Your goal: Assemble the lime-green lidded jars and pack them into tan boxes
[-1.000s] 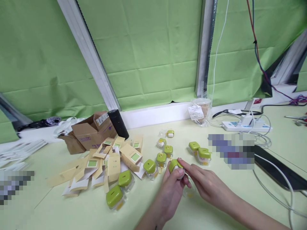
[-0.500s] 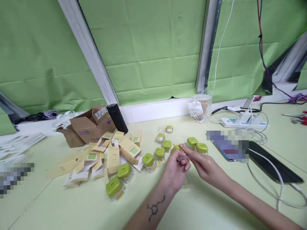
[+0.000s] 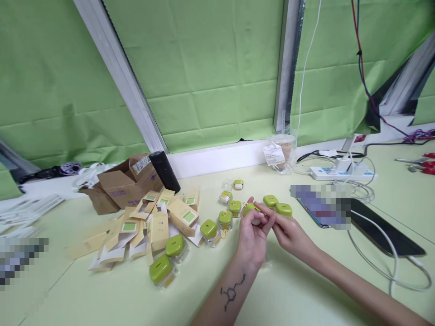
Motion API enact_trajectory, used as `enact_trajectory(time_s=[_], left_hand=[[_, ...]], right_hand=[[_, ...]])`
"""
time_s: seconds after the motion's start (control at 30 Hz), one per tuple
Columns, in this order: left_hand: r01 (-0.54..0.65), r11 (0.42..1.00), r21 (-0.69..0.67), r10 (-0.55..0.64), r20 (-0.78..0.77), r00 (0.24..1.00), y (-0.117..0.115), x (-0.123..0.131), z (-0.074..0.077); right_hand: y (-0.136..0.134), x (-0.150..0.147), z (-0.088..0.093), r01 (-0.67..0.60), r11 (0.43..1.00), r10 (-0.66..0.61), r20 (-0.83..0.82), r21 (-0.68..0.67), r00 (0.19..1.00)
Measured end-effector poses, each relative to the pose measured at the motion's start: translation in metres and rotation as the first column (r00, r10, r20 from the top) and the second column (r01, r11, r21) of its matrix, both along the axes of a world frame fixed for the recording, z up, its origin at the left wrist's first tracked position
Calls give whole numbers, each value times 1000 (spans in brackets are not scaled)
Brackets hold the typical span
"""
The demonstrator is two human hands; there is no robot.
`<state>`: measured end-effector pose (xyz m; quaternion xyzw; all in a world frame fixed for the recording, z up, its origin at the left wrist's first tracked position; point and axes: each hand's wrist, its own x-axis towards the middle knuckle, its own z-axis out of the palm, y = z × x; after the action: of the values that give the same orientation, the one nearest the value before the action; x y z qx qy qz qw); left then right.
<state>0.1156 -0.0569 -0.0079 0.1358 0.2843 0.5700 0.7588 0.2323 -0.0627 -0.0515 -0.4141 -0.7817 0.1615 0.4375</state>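
My left hand (image 3: 253, 233) is curled round a small green-lidded container (image 3: 250, 208), with the palm turned up and the lid showing above the fingers. My right hand (image 3: 284, 228) meets it from the right, its fingertips pressed together at the container's edge, where the grip is partly hidden. Near my hands stand similar clear containers with green lids, such as one container (image 3: 225, 219) on the left and another container (image 3: 284, 209) on the right. A clear piece (image 3: 267, 261) lies partly hidden beneath my hands.
Opened paper boxes (image 3: 158, 230) are heaped at left, before a brown carton (image 3: 132, 188) and a black cylinder (image 3: 165, 171). A bagged drink cup (image 3: 283, 151) stands at the back. A power strip (image 3: 340, 173), a black phone (image 3: 385, 231) and loose cables occupy the right side.
My left wrist and forearm have shifted slightly right and turned a little. A finger of the left hand now shows behind the container. Both hands remain at the same container, and the view has shifted slightly.
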Motion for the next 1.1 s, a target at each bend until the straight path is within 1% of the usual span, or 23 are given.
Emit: enact_trajectory(time_s=[0.07,0.1,0.13,0.23,0.3,0.37,0.43,0.5,0.6,0.7,0.77,0.87,0.97,1.03,1.1], left_hand=[[-13,1000,17,12,12,1000,2,2,-1],[8,1000,28,-8,14,1000,4,2,-1],[45,998,40,-46,12,999,6,1,-2],[213,975,61,-213,-10,977,11,-9,-6],[261,961,89,-258,-44,965,12,-19,-10],[254,957,139,-238,-120,964,12,-27,-15],[246,951,187,-211,-191,959,11,-31,-20],[237,944,228,-189,-216,958,8,-31,-24],[172,949,265,-124,-187,974,3,-26,-27],[83,962,260,-48,-137,989,2,-18,-31],[50,966,252,-23,-108,994,3,-15,-34],[53,967,249,-32,-91,995,3,-13,-36],[76,963,257,-51,-103,993,1,-15,-35],[108,960,260,-75,-133,988,-1,-19,-33],[134,957,257,-89,-178,980,-2,-22,-30]], right_hand=[[1,2,2,9,1000,-9,-2,-7,1000],[2,4,3,10,1000,-10,0,-12,1000],[3,6,5,6,1000,-6,7,-17,1000],[4,13,14,-30,999,34,81,-43,996],[3,15,18,-43,998,50,154,-46,987],[1,14,19,-27,999,30,205,-19,978],[-2,9,16,0,1000,-4,221,18,975],[-3,3,11,25,999,-33,222,38,974],[-3,-3,3,48,999,-52,208,21,977],[-2,-5,0,40,999,-34,171,-35,985],[-2,-6,0,23,998,-14,138,-65,990],[-2,-6,0,-4,996,11,81,-88,997],[-2,-6,3,-37,992,38,1,-121,999],[-2,-5,7,-60,983,50,-63,-174,997],[-1,-3,11,-63,967,30,-134,-246,990]])
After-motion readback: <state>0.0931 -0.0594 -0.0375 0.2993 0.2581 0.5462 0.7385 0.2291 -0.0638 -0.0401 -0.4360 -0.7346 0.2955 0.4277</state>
